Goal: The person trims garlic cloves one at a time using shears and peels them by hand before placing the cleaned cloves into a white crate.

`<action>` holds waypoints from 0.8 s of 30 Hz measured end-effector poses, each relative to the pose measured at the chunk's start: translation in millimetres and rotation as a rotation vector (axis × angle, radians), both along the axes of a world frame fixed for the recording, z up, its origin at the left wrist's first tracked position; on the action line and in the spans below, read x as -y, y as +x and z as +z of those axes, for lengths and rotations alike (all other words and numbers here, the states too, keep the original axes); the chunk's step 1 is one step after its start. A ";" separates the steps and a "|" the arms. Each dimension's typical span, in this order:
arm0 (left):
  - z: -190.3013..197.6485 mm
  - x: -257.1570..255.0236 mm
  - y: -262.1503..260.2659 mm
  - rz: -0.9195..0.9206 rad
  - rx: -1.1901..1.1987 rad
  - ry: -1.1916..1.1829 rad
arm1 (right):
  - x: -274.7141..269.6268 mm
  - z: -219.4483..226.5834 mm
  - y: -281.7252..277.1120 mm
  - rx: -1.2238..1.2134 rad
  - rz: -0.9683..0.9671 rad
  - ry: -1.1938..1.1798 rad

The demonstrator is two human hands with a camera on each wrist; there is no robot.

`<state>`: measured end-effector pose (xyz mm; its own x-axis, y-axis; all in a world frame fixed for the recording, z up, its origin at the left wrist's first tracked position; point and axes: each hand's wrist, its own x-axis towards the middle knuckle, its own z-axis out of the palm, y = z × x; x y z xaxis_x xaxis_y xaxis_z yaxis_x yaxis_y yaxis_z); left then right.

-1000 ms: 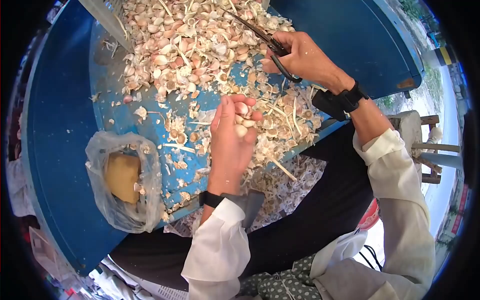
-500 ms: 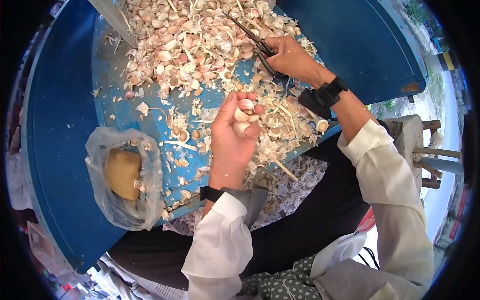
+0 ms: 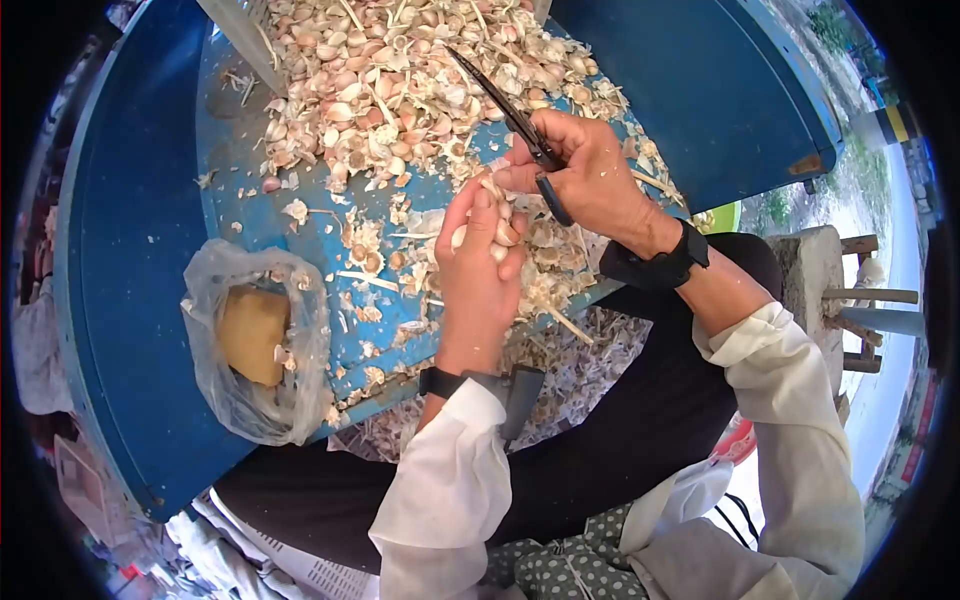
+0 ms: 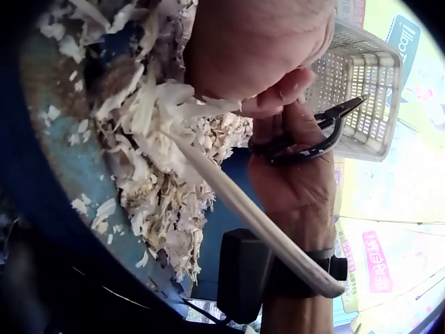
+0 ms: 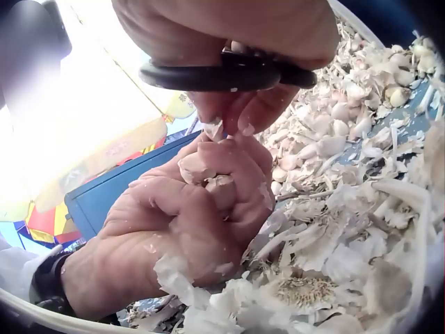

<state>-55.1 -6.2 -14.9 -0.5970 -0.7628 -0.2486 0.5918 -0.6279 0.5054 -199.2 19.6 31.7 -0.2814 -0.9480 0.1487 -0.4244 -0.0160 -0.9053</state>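
Several garlic cloves [image 3: 502, 232] lie in my left hand [image 3: 478, 260], whose fingers curl round them; the right wrist view shows cloves [image 5: 198, 169] between its fingers and thumb. My right hand [image 3: 598, 185] holds black-handled scissors [image 3: 520, 125], their dark blades pointing away over the garlic pile. Its thumb and fingertip meet the left fingertips and pinch a small pale piece [image 5: 213, 130] there. In the left wrist view the scissors [image 4: 306, 142] stick out of the right hand, with the left hand [image 4: 257, 49] close above.
A large heap of loose garlic cloves [image 3: 360, 90] covers the back of the blue table [image 3: 225, 215]. Skins and stalks [image 3: 560, 275] lie near its front edge. A clear plastic bag [image 3: 310, 375] with a tan block stands on the left; a pale plastic basket [image 4: 375, 83] shows in the left wrist view.
My right hand, with the scissors, has moved left and down from beside the pile to the left fingertips. The left hand has turned slightly and still holds the cloves.
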 end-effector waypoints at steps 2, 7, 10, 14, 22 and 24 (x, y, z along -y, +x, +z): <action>3.7 -1.4 -0.7 -0.032 0.006 -0.014 | -0.5 -1.7 -1.6 -0.077 -0.030 -0.043; 5.2 6.0 4.2 -0.007 0.115 -0.005 | -9.9 19.0 -8.6 -0.469 -0.077 -0.016; 9.1 13.5 12.8 0.024 0.243 -0.049 | -18.0 45.0 -28.5 -0.688 0.094 0.260; 11.8 23.1 19.9 -0.090 0.410 -0.113 | -24.9 51.0 -50.4 -0.909 0.358 0.258; 19.5 33.7 25.3 -0.402 0.664 -0.266 | -20.8 57.7 -54.8 -1.081 0.471 0.172; 18.3 35.8 25.8 -0.426 0.735 -0.340 | -20.0 57.2 -57.3 -1.109 0.482 0.172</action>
